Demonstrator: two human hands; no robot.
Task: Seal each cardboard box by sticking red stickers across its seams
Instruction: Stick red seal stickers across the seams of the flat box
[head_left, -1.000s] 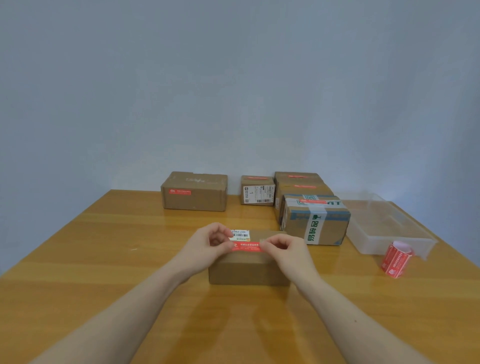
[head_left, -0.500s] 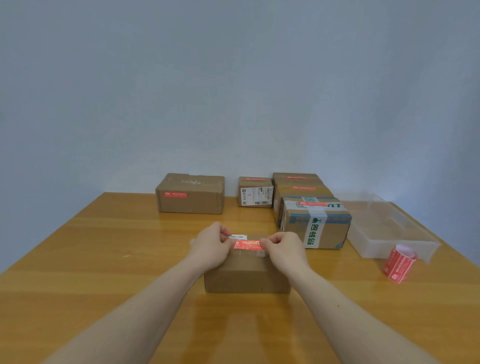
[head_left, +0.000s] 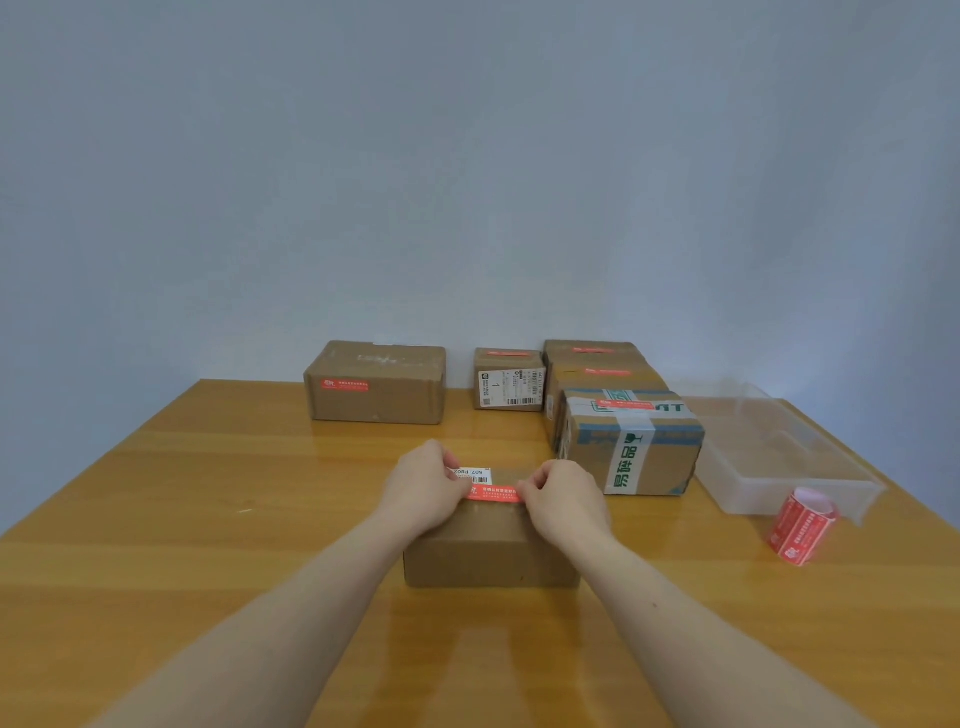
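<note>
A small brown cardboard box (head_left: 488, 551) sits in the middle of the wooden table, with a white barcode label at its far top edge. A red sticker (head_left: 492, 492) is stretched across the box top. My left hand (head_left: 423, 488) pinches the sticker's left end and my right hand (head_left: 563, 501) pinches its right end, both hands resting on the box top. The sticker's ends are hidden under my fingers. A roll of red stickers (head_left: 802, 525) lies on the table at the right.
Several boxes bearing red stickers stand at the back: a wide one (head_left: 376, 384) at the left, a small labelled one (head_left: 509, 382), and a taped one (head_left: 631, 441) with others behind it. A clear plastic tray (head_left: 779, 457) sits at the right. The table (head_left: 208, 519) ends at the wall.
The sticker has come down from just above the box onto its top, with both hands lowering along with it. The camera view shifted slightly.
</note>
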